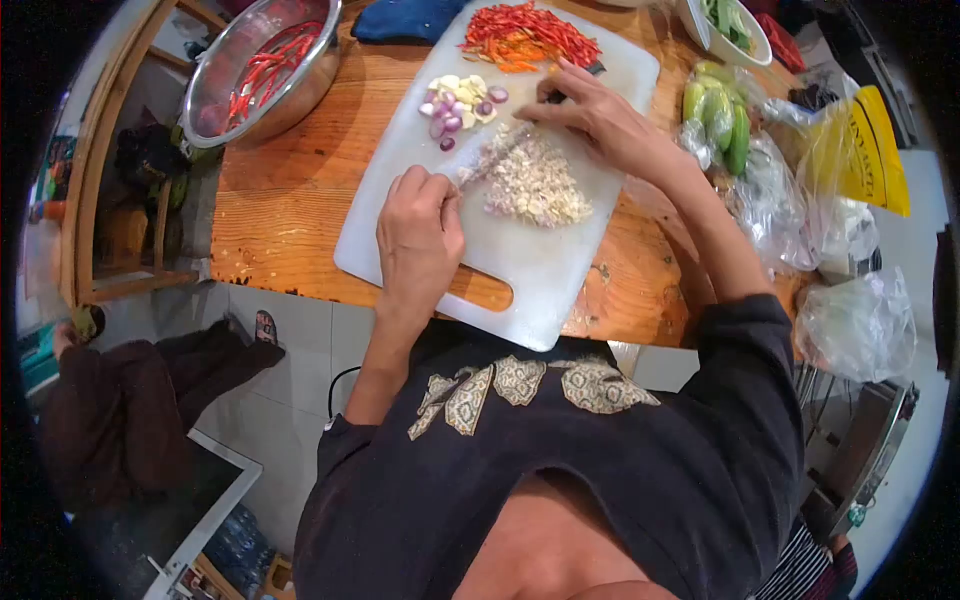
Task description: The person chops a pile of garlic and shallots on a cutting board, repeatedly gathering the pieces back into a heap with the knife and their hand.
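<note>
My left hand (pixel 420 235) is closed around the handle of a knife (pixel 492 158), whose blurred blade lies across a pile of minced shallot and garlic (pixel 535 180). My right hand (pixel 600 120) reaches over the pile, its fingertips pinched on the far end of the blade. All this is on a white cutting board (pixel 530 270). Farther along the board are sliced shallots and garlic (pixel 460 100) and chopped red and orange chillies (pixel 525 35).
The board lies on a wooden table (pixel 280 200). On the table are a steel bowl (pixel 215 110) holding red chillies at the left, a white bowl of greens (pixel 725 25), green vegetables in a plastic bag (pixel 720 115), and more bags (pixel 855 320). Another person (pixel 130 400) sits on the tiled floor.
</note>
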Available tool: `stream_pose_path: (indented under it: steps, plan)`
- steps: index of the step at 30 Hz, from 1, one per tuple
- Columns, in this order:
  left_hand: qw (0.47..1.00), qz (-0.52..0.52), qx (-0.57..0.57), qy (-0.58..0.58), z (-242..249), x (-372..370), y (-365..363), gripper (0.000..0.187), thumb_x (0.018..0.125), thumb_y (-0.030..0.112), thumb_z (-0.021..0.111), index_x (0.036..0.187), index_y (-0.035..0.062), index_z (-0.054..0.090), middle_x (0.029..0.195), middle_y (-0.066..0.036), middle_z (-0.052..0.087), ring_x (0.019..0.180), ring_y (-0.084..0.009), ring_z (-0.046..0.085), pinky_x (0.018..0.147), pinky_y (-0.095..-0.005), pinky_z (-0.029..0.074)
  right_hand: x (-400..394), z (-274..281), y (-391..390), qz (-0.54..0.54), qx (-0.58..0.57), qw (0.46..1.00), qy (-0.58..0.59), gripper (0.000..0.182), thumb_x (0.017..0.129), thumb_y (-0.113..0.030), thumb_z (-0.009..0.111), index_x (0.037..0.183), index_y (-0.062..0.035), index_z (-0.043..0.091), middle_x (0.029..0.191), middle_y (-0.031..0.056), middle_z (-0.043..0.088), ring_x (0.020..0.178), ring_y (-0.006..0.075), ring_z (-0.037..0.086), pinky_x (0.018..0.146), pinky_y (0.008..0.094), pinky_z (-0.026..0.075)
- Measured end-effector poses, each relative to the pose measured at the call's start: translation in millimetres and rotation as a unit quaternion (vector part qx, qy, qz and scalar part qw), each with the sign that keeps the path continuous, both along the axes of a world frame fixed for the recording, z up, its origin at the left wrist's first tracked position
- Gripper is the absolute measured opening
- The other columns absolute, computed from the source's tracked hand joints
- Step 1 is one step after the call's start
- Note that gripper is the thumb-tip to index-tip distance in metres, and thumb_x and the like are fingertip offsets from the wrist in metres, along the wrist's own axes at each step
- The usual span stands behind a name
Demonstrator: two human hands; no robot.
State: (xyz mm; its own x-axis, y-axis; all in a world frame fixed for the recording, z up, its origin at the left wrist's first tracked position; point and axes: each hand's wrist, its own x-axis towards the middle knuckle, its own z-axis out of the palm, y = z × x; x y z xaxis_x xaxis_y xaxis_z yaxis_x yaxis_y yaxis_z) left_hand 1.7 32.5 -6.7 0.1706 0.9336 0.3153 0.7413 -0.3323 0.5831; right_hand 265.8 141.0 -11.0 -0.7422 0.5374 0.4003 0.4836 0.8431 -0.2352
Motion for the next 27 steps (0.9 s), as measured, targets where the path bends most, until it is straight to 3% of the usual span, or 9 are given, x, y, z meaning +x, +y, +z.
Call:
stream_pose_path:
  steps: [2, 5, 10, 14, 17, 21, 24, 27]
  plan:
    - [1.0, 0.0, -0.004, 0.0, -2, -3, -1, 0.007, 0.082, -0.005, 0.068, 0.083, -0.0017, 0.061, 0.085, -0.016, 0.056, 0.086, -0.0369, 0.059, 0.074, -0.0471, 0.047, 1, 13, -8, -0.003, -0.033, 0.999, -0.041, 0.057, 0.08, 0.009, 0.062, 0.133, -0.0122, 0.069, 0.109, 0.0128, 0.057, 0.112, 0.0315, 0.056, 0.095, 0.0414, 0.049]
    - [1.0, -0.008, -0.011, -0.008, -3, -1, 3, 0.007, 0.082, -0.005, 0.068, 0.083, -0.0015, 0.062, 0.085, -0.016, 0.056, 0.086, -0.037, 0.059, 0.075, -0.0471, 0.048, -10, 18, -8, -0.021, -0.012, 1.0, -0.001, 0.054, 0.08, 0.007, 0.063, 0.13, -0.0116, 0.072, 0.106, 0.0124, 0.057, 0.11, 0.0309, 0.056, 0.096, 0.0413, 0.049]
    - [1.0, 0.002, 0.002, 0.01, -2, -6, 0, 0.006, 0.082, -0.005, 0.067, 0.084, -0.0015, 0.062, 0.086, -0.016, 0.057, 0.086, -0.0375, 0.059, 0.075, -0.0475, 0.048, -1, 16, -9, 0.0, -0.04, 0.998, -0.055, 0.053, 0.081, 0.007, 0.064, 0.131, -0.0104, 0.07, 0.109, 0.0132, 0.057, 0.109, 0.0315, 0.057, 0.092, 0.0412, 0.051]
    - [1.0, -0.004, -0.017, -0.001, -3, -3, 2, 0.006, 0.083, -0.005, 0.067, 0.084, -0.0015, 0.062, 0.086, -0.016, 0.057, 0.087, -0.0377, 0.06, 0.075, -0.0475, 0.048, -12, 8, -1, -0.026, 0.018, 0.999, -0.016, 0.053, 0.08, 0.008, 0.064, 0.128, -0.0117, 0.073, 0.106, 0.0118, 0.058, 0.107, 0.0283, 0.058, 0.091, 0.0406, 0.051]
    - [1.0, 0.009, 0.012, 0.005, -2, -7, 7, 0.007, 0.083, -0.005, 0.068, 0.085, -0.0012, 0.063, 0.086, -0.015, 0.058, 0.087, -0.0375, 0.06, 0.075, -0.0472, 0.048, -2, 2, -8, -0.011, -0.061, 0.998, -0.027, 0.062, 0.078, 0.012, 0.064, 0.132, -0.0163, 0.07, 0.111, 0.0102, 0.058, 0.109, 0.0296, 0.057, 0.092, 0.0451, 0.049]
    - [1.0, 0.014, 0.0, -0.02, -4, -13, 5, 0.008, 0.083, -0.003, 0.071, 0.086, -0.0006, 0.064, 0.086, -0.015, 0.059, 0.086, -0.0369, 0.061, 0.075, -0.0468, 0.049, -8, 26, -18, -0.026, -0.025, 0.999, -0.019, 0.053, 0.081, 0.005, 0.066, 0.129, -0.0153, 0.073, 0.105, 0.0106, 0.058, 0.105, 0.0284, 0.056, 0.095, 0.0388, 0.049]
    - [0.999, 0.027, 0.024, -0.011, -3, -19, 8, 0.007, 0.084, -0.004, 0.07, 0.09, -0.0021, 0.066, 0.085, -0.014, 0.059, 0.077, -0.0335, 0.062, 0.069, -0.0435, 0.048, -17, 23, -4, -0.018, 0.016, 1.0, -0.007, 0.053, 0.081, 0.005, 0.066, 0.13, -0.0158, 0.072, 0.103, 0.0102, 0.057, 0.105, 0.0278, 0.056, 0.094, 0.0393, 0.05]
    - [0.999, 0.027, 0.045, 0.004, -10, -19, 12, 0.006, 0.084, -0.003, 0.07, 0.089, -0.0017, 0.067, 0.086, -0.014, 0.059, 0.08, -0.0338, 0.062, 0.07, -0.0434, 0.048, -21, 7, 7, 0.002, -0.01, 1.0, 0.002, 0.053, 0.082, 0.003, 0.068, 0.131, -0.0156, 0.071, 0.103, 0.0104, 0.056, 0.106, 0.0281, 0.055, 0.094, 0.04, 0.05]
